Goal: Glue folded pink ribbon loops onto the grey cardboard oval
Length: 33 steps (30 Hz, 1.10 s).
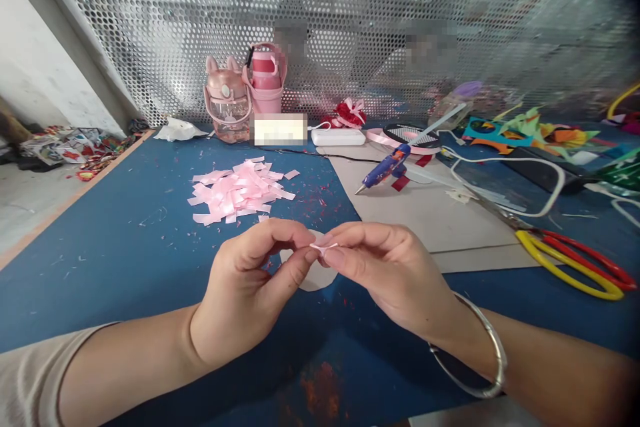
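Fingers of the left hand [243,303] and right hand [400,277] were pinched together on a small pink strip [324,247], held up above a pale disc [320,279] on the blue tabletop [125,233]; loose pink ribbon pieces [237,192] lay heaped beyond the left hand.

Perforated metal screen [345,20] behind blue tabletop [125,220]

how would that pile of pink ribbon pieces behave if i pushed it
The pile of pink ribbon pieces would probably spread out rather than move as one, since the strips lie loose and overlapping. It is likely light for its size, as each strip looks thin. The glossy sheen suggests the strips may slide easily over one another.
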Each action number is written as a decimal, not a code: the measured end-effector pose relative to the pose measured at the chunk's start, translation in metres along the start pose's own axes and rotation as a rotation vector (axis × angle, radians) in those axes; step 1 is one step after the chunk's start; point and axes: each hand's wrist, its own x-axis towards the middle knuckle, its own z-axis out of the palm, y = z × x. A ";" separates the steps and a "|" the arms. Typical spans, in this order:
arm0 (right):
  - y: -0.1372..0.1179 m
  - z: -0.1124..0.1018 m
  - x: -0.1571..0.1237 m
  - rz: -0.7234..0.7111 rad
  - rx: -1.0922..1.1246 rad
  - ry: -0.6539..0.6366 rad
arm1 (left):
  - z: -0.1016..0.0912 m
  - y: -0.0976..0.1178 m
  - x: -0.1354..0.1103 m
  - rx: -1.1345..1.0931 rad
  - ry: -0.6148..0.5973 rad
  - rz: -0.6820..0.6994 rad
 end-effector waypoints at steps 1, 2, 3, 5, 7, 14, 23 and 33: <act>-0.001 0.001 0.000 -0.020 -0.030 0.008 | 0.000 0.000 0.000 -0.009 0.001 0.013; -0.002 0.001 0.000 -0.042 -0.067 0.014 | 0.000 0.000 0.001 -0.020 -0.008 0.028; -0.003 0.001 0.000 -0.075 -0.112 0.022 | 0.000 0.000 0.001 -0.035 -0.023 0.042; -0.006 -0.001 0.001 -0.196 -0.246 0.034 | 0.000 0.001 0.002 -0.074 -0.049 0.016; -0.008 -0.005 0.004 -0.397 -0.419 0.031 | 0.001 0.001 0.002 -0.118 -0.046 -0.089; -0.011 -0.017 0.011 -0.769 -0.758 -0.091 | 0.001 0.004 0.007 0.140 -0.116 -0.099; -0.009 -0.016 0.008 -0.777 -0.717 -0.099 | 0.002 0.008 0.009 0.148 -0.045 -0.135; -0.004 -0.004 0.002 -0.365 -0.323 -0.039 | 0.006 0.018 0.009 -0.223 0.110 -0.285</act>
